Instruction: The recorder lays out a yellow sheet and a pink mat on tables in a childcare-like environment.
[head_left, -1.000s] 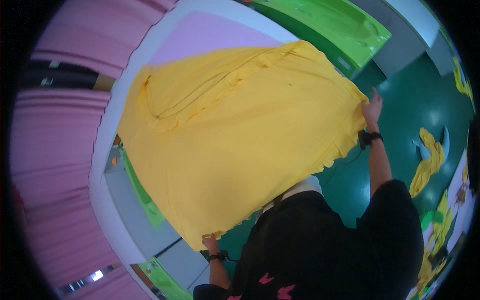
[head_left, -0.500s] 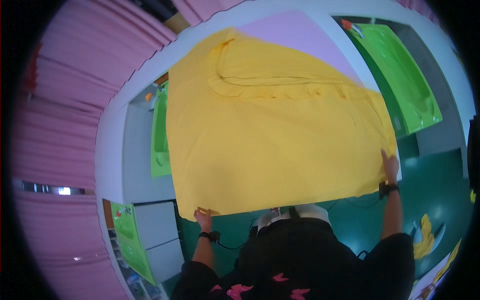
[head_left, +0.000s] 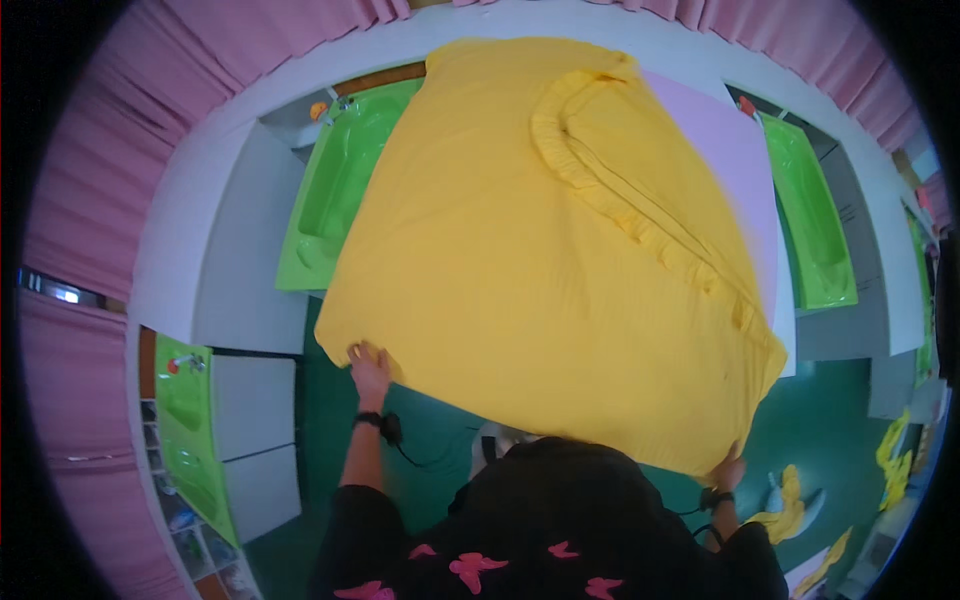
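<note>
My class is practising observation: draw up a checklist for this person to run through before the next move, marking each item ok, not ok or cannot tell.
1. Left hand holding the yellow sheet: ok, near its near-left corner.
2. Right hand gripping firmly: cannot tell; it is at the near edge on the right, fingers partly hidden.
3. Sheet lying flat: not ok; a ruffled border lies folded across its right part.
4. Lilac surface fully covered: not ok; a strip shows along the right.
5. Sheet clear of the right-hand green tub: ok, there is a gap.
6. Underside of the sheet smooth: cannot tell, hidden.
</note>
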